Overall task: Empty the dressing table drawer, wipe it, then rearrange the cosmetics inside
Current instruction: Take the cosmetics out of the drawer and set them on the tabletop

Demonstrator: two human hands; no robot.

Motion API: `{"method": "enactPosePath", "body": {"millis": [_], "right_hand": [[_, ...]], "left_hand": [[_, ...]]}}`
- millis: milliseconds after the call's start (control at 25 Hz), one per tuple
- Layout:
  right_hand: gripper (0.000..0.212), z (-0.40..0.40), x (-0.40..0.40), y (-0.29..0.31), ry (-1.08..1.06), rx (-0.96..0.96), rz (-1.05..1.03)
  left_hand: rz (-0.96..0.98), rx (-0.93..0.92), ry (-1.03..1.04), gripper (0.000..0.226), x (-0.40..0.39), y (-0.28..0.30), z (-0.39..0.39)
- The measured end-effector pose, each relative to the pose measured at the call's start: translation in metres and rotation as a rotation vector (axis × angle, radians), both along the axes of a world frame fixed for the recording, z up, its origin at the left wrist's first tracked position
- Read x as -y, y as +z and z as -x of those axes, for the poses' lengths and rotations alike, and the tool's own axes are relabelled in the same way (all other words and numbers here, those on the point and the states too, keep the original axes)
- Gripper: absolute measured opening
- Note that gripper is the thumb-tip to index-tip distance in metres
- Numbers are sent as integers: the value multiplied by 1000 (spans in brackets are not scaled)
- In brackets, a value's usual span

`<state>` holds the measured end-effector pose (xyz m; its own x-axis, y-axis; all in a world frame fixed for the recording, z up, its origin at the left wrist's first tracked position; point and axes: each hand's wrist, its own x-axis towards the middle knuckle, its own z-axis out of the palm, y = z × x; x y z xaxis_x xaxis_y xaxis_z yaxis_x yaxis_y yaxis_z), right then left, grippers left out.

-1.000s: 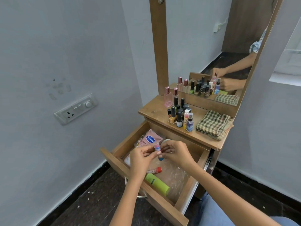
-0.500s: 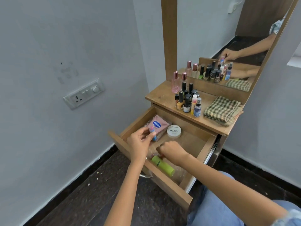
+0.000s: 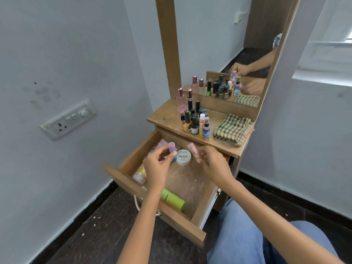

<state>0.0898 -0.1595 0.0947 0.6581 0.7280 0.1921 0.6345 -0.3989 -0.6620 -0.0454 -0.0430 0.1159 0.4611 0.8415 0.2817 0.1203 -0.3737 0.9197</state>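
Half a second earlier the right hand [image 3: 213, 164] reached into the drawer [image 3: 190, 187] — now it pinched a blurred pink stick [image 3: 194, 151], the left hand [image 3: 158, 168] pinching a lip balm [image 3: 172, 152]; emptying continued.

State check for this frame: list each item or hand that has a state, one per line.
Drawer: pulled open, partly emptied.
Left hand: gripping small pink-capped tube.
Right hand: gripping pink stick.
Green tube: lying flat.
Nail polish jar: lid on.
Checked cloth: folded, unused.
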Motion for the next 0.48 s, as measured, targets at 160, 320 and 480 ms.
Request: {"method": "enactPosePath", "body": {"millis": [160,320,480], "right_hand": [[22,-10,3,25,-194,-21,-372],[19,-20,7,32,-314,6,-427],[16,-29,5,25,-338,6,-327]], "left_hand": [[-31,26,-47,26,-1,11,-32],[0,61,-76,29,5,11,-64],[47,96,-43,30,12,8,-87]]}}
